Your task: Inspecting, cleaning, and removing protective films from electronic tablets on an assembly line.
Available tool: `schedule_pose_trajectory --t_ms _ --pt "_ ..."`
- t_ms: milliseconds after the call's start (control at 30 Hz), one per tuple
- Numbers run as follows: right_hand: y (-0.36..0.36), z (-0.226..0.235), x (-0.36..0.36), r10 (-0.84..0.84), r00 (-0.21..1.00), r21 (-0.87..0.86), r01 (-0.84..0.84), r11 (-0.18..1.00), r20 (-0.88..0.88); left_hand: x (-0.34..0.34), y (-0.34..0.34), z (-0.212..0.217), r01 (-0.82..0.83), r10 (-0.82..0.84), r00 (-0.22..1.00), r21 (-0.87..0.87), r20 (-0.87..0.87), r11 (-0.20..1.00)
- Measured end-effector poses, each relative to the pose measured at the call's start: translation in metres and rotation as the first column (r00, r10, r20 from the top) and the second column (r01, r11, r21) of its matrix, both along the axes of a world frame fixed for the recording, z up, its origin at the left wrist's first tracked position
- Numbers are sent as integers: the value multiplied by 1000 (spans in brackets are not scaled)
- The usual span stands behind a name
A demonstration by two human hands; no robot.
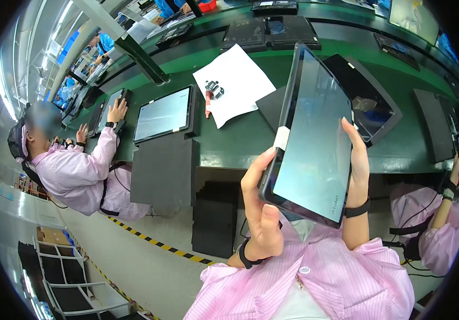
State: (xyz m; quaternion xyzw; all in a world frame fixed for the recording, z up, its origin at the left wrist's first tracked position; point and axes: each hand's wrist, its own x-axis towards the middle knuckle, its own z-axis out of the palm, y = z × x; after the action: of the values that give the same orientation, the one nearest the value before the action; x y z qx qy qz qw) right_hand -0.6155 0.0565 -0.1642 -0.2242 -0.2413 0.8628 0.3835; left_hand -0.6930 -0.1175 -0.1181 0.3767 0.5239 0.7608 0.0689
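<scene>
I hold a tablet [314,144] tilted up in front of me, above the near edge of the green bench. Its lit screen is pale blue-grey, and a white tab sits on its left edge. My left hand [261,208] grips the lower left edge, with the wrist in a black strap. My right hand [358,165] is wrapped round the right edge, its thumb at the screen's border. The fingers behind the tablet are hidden. Beyond it, a dark tablet [360,96] with a small clear piece on it lies in a black tray.
White paper [245,77] with small dark parts and a red marker [207,104] lies on the bench [224,144]. Left of it, a lit tablet [162,114] rests on black foam; a grey-black panel [164,170] juts past the edge. People in pink sit on both sides.
</scene>
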Motion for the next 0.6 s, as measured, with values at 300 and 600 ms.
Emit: schedule_pose_trajectory --t_ms 300,600 --pt "1 6 2 24 1000 -18 -24 1000 -13 -8 -3 -16 138 -132 983 34 -130 990" --pt "-2 13 -2 67 996 -129 -73 989 -54 -11 -3 -14 244 -233 958 49 -166 969"
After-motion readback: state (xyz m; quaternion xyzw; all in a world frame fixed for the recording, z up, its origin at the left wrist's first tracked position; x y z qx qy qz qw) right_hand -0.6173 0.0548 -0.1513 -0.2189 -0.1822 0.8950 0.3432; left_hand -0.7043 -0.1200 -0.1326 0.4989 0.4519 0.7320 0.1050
